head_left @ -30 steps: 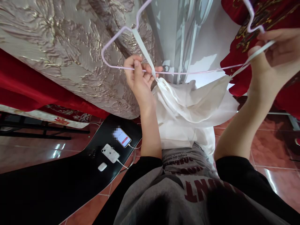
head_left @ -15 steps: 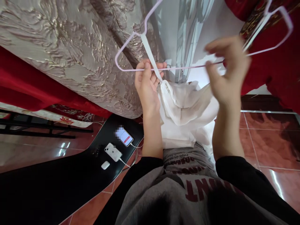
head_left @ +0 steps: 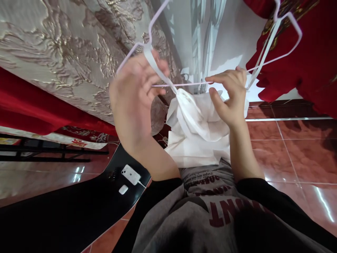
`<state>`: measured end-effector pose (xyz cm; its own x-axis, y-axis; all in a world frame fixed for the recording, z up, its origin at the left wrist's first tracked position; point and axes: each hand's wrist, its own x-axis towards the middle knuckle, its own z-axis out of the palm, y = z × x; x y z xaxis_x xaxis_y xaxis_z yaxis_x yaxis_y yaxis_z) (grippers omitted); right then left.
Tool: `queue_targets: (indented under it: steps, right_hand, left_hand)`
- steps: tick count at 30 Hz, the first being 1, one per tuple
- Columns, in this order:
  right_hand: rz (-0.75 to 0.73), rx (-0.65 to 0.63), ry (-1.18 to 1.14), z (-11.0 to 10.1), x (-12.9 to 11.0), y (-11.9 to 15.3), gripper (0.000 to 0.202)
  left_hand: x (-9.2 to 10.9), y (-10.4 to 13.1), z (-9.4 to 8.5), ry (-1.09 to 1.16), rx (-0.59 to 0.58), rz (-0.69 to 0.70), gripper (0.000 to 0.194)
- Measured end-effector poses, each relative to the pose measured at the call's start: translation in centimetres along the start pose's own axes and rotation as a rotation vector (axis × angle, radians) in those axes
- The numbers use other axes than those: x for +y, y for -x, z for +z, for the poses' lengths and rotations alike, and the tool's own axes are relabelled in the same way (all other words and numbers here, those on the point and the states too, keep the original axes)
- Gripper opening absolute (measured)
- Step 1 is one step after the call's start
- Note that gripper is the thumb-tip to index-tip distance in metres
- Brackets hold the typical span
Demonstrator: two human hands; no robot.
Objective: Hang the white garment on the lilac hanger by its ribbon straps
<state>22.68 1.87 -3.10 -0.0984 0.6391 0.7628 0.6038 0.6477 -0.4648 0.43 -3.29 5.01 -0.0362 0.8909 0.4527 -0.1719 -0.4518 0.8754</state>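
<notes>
A white garment (head_left: 193, 116) of thin cloth hangs in front of me by straps from lilac hangers. Its left white strap (head_left: 157, 68) loops over the shoulder of the left hanger (head_left: 151, 30) and runs down to gathered cloth. My left hand (head_left: 137, 84), blurred, is at that hanger's left corner, fingers apart and bent beside the strap. Further right, my right hand (head_left: 230, 93) is at the hanger's lower bar, thumb and forefinger apart. Its other fingers are partly hidden. Another white strap (head_left: 267, 49) hangs from the right hanger (head_left: 295, 28).
Embossed beige fabric (head_left: 65, 45) hangs at the left, above red cloth (head_left: 52, 102). Red fabric (head_left: 302, 66) hangs at the right. A black table (head_left: 65, 196) at lower left carries a white phone (head_left: 131, 174) on a cable and a small white case (head_left: 123, 189).
My left hand has moved left and up from the bar to the hanger's corner, turning its palm. My right hand has come down and left to the bar. The view has shifted slightly.
</notes>
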Motion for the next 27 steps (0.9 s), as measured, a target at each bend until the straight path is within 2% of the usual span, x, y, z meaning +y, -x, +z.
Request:
queue_targets:
  steps: [3,5,7,8,10,12,14,17,19,22,23,24,27]
  right_hand:
    - [-0.002,-0.053,-0.017,0.0,-0.2,0.1,0.026]
    - [0.001,-0.094,-0.009,0.0,-0.1,0.1,0.029]
    - [0.004,-0.107,0.008,0.0,0.0,0.1,0.031]
    - [0.002,-0.107,0.018,0.0,0.1,0.2,0.031]
    - [0.0,-0.11,0.032,0.0,0.2,0.2,0.032]
    - [0.003,-0.104,0.036,-0.1,0.3,0.3,0.033]
    - [0.015,-0.09,0.034,-0.2,0.3,0.2,0.031]
    - [0.02,-0.085,0.022,-0.4,-0.3,0.2,0.031]
    - [0.008,-0.104,0.022,-0.3,-1.1,0.2,0.032]
    - [-0.01,-0.149,0.001,0.0,-2.0,0.3,0.036]
    - [-0.007,-0.113,-0.035,0.2,-1.8,0.4,0.04]
    - [-0.001,-0.02,-0.082,0.2,-1.4,0.5,0.045]
    - [0.013,0.475,-0.219,-0.5,1.8,0.7,0.061]
  left_hand:
    - [0.5,-1.9,-0.2,0.186,0.033,0.003,0.054]
    - [-0.7,-2.3,-1.0,0.253,0.16,0.076,0.061]
    - [-2.6,-2.0,-1.9,0.28,0.367,0.154,0.053]
    - [-3.6,-1.7,-2.4,0.281,0.478,0.152,0.042]
    - [-5.3,-1.0,-2.8,0.239,0.585,0.068,0.026]
    - [-6.3,-0.7,-2.7,0.17,0.579,-0.019,0.02]
    - [-6.6,-0.8,-2.1,0.127,0.582,-0.044,0.017]
    - [-6.5,-1.4,-0.6,0.198,0.69,-0.055,0.008]
    - [-6.5,-1.6,0.4,0.27,0.728,-0.089,0.017]
    - [-6.8,-1.5,1.8,0.299,0.611,-0.135,0.023]
    - [-6.9,-1.4,2.2,0.293,0.558,-0.127,0.022]
    - [-7.0,-1.3,2.5,0.283,0.511,-0.111,0.02]
    - [-7.2,-1.0,3.1,0.248,0.467,-0.05,0.019]
